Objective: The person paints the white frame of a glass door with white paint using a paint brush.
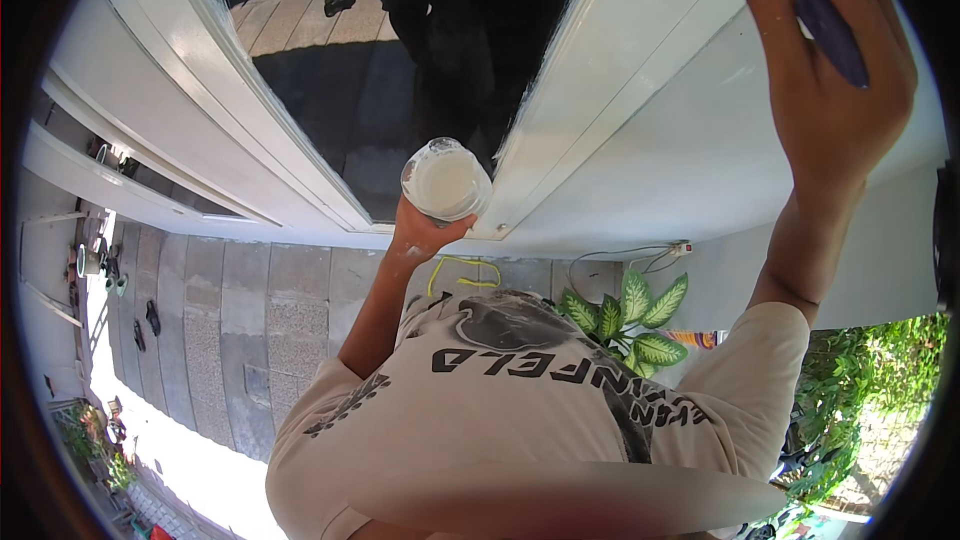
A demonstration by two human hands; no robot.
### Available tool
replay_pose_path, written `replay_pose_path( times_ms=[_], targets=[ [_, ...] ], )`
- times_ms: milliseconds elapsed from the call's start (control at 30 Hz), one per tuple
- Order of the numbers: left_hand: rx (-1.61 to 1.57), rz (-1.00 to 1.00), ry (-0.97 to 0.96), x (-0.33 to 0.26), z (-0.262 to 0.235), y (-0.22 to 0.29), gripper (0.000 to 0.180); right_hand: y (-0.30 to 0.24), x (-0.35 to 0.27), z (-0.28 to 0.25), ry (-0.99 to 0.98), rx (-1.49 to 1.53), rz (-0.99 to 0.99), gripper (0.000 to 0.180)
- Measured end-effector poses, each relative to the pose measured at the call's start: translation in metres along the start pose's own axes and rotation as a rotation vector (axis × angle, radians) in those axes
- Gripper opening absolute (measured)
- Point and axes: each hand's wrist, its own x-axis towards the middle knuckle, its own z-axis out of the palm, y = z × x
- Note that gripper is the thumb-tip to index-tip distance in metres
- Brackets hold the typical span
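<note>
My left hand [428, 232] is wrapped round a clear plastic cup [446, 183] holding white paint, raised in front of the lower part of a dark window pane [420, 70]. White smears mark the cup's rim. At the upper right, my right hand [840, 70] grips a paintbrush [832, 28] with a dark purple handle. The brush's far end lies beyond the top of the picture, so its bristles are hidden. The right hand is raised beside the white window frame [600, 70], whose inner edges look rough with white paint against the glass.
Below the window runs a paved floor [225, 310] with sandals [146, 325] at the left. A yellow cord [465, 262] lies near the wall. Close to my right side stand a variegated leafy plant [640, 320] and a cable with a socket box [682, 249]. Green foliage [860, 380] grows farther right.
</note>
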Motion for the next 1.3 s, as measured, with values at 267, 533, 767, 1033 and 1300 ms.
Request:
replay_pose_path(
  times_ms=[267,533,767,1033,1300],
  targets=[
    [-0.014,0.067,0.068,-0.017,-0.023,0.021,0.076,-0.036,-0.013,0.014,-0.231,0.068,-0.365,0.023],
    [-0.052,0.106,-0.007,-0.026,-0.029,0.033,0.080,-0.005,0.081,-0.033,-0.419,0.288,0.058,0.008],
    [-0.051,0.168,-0.081,-0.023,-0.026,0.044,0.083,0.026,0.228,-0.111,-0.145,-0.100,0.182,0.009],
    [-0.146,0.215,-0.135,-0.020,-0.026,0.043,0.087,0.063,0.229,-0.123,-0.023,-0.436,-0.364,0.016],
    [-0.169,0.217,-0.100,-0.020,-0.021,0.048,0.086,0.024,0.167,-0.114,-0.377,-0.043,0.091,0.011]
  ],
)
